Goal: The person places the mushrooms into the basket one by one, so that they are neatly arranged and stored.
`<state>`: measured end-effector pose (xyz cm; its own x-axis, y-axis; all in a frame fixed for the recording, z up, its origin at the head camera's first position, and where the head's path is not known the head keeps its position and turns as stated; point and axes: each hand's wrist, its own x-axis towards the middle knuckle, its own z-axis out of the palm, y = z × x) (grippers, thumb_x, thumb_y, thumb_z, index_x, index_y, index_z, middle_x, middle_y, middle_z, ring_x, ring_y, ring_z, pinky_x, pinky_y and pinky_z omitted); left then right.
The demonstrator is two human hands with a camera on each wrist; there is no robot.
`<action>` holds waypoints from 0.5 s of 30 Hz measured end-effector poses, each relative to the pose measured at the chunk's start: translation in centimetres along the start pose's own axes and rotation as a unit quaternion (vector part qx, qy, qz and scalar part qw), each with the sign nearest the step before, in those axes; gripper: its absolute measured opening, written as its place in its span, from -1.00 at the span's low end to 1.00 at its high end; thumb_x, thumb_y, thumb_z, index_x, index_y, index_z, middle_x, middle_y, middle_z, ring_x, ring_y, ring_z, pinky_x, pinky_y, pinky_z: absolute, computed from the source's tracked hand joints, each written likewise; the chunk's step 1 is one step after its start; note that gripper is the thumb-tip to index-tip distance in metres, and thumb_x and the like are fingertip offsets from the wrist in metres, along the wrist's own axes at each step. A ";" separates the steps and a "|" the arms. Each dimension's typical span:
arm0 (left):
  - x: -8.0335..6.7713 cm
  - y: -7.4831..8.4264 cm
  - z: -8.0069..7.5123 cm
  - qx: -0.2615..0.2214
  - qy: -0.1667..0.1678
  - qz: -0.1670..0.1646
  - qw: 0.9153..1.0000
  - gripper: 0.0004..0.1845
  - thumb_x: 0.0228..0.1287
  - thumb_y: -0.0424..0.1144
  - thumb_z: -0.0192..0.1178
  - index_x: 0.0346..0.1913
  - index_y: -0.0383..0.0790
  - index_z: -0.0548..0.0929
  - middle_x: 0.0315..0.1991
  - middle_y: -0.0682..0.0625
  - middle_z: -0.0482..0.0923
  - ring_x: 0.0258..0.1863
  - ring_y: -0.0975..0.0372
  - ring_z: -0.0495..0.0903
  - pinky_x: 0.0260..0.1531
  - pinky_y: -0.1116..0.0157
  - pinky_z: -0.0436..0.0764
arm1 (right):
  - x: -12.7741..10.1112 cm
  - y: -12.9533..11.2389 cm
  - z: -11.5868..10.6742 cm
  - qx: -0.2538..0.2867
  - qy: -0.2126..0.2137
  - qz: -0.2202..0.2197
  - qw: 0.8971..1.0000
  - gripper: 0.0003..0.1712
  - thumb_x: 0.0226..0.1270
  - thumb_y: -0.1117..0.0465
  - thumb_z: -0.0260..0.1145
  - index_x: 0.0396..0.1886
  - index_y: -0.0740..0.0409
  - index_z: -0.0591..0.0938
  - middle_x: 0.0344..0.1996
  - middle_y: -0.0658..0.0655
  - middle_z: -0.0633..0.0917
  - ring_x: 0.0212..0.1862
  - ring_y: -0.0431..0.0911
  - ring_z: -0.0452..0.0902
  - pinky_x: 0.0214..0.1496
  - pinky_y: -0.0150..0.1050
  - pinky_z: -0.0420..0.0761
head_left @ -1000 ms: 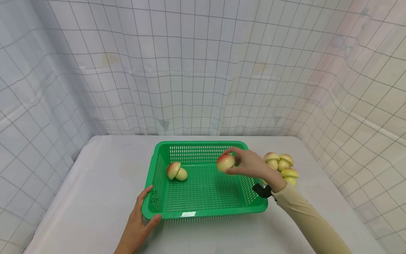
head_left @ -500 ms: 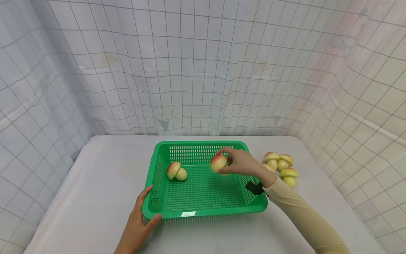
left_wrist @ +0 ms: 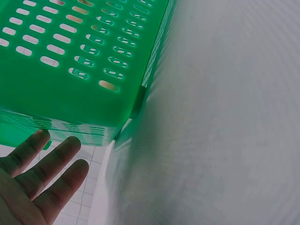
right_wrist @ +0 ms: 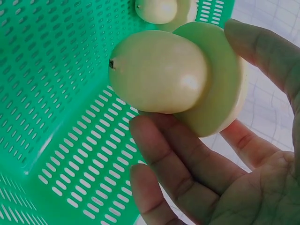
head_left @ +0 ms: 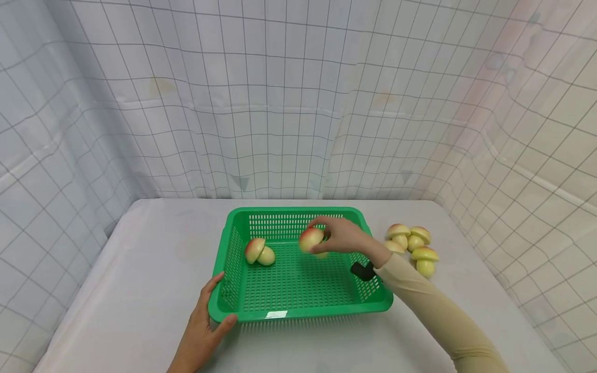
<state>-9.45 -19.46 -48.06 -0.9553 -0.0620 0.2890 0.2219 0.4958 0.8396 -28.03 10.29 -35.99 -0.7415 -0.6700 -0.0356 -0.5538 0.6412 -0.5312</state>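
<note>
My right hand holds a toy mushroom with a red-and-yellow cap over the green plastic basket. In the right wrist view, the mushroom's pale rounded stem points away from the palm, and the thumb and fingers grip the cap. Another mushroom lies on its side inside the basket, by the left wall. My left hand is at the basket's near left corner, with thumb and index finger against the rim. Its other fingers stretch out straight beside the basket wall in the left wrist view.
Several more toy mushrooms stand close together on the white tabletop, right of the basket. White cloth with a grid pattern hangs behind the table and along both sides.
My right hand has moved left over the basket, carrying the mushroom from near the right wall toward the middle. The left hand and the basket have stayed in place.
</note>
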 end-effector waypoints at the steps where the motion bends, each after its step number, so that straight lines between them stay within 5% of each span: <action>1: 0.0 0.0 0.0 -0.001 -0.001 -0.001 1.000 -0.13 0.21 -0.22 0.26 0.46 0.25 0.00 0.42 -0.15 0.05 0.33 -0.06 0.11 0.07 -0.18 0.27 | 0.2 0.0 0.1 -0.001 -0.002 0.003 1.000 -0.42 0.06 -0.06 0.47 0.10 -0.13 0.53 -0.42 -0.10 0.65 -0.38 -0.23 0.54 -0.34 -0.22 0.49; 15: 0.0 0.2 0.0 0.003 0.000 -0.006 1.000 -0.14 0.22 -0.21 0.25 0.47 0.23 0.00 0.41 -0.18 0.06 0.33 -0.08 0.11 0.09 -0.18 0.25 | 2.1 0.2 1.3 0.013 -0.021 -0.001 1.000 -0.41 0.07 -0.02 0.48 0.11 -0.05 0.53 -0.33 -0.05 0.66 -0.33 -0.22 0.56 -0.32 -0.23 0.51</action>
<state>-9.41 -19.30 -47.88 -0.9583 -0.0677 0.2777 0.2083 0.5002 0.8405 -29.26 8.54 -37.27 -0.7234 -0.6869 -0.0700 -0.5449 0.6303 -0.5530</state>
